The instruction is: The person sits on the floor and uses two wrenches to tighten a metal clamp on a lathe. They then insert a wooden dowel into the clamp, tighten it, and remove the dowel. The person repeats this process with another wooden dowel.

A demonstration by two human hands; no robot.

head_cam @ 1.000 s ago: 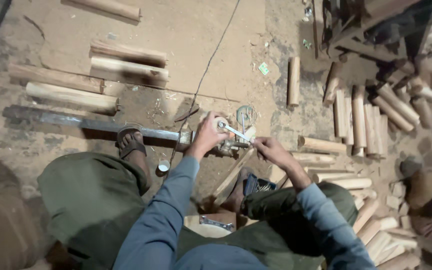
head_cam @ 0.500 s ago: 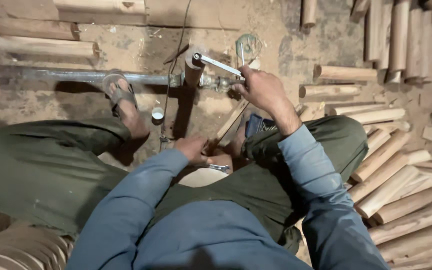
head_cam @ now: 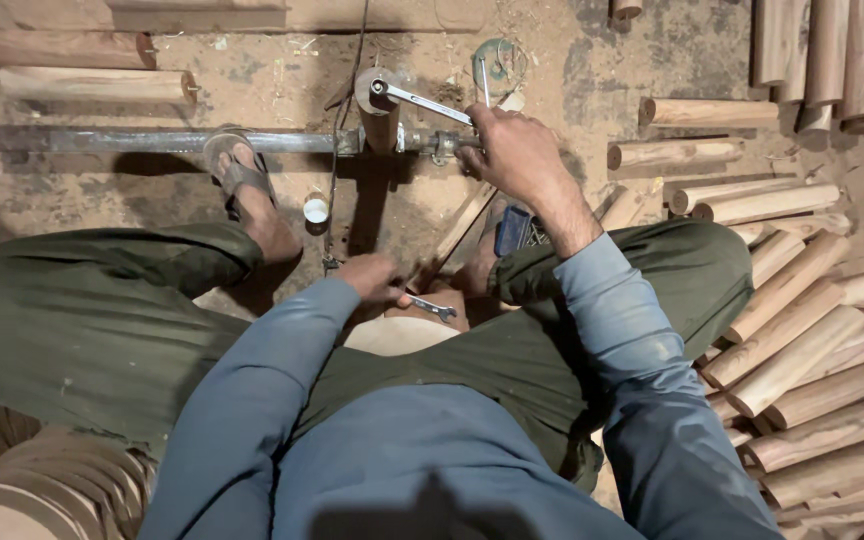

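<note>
A woodworking shop: dirt floor point(head_cam: 652, 60), piled turned wooden billets point(head_cam: 812, 340), a floor-mounted metal bar point(head_cam: 152, 140).

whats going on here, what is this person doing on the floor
A person sits on a dusty floor among cut wooden rounds. The right hand grips the end of a metal handle fixed to a short wooden piece mounted on a long metal bar. The left hand is down near the lap, holding a small wrench. A sandalled foot rests on the bar.
</note>
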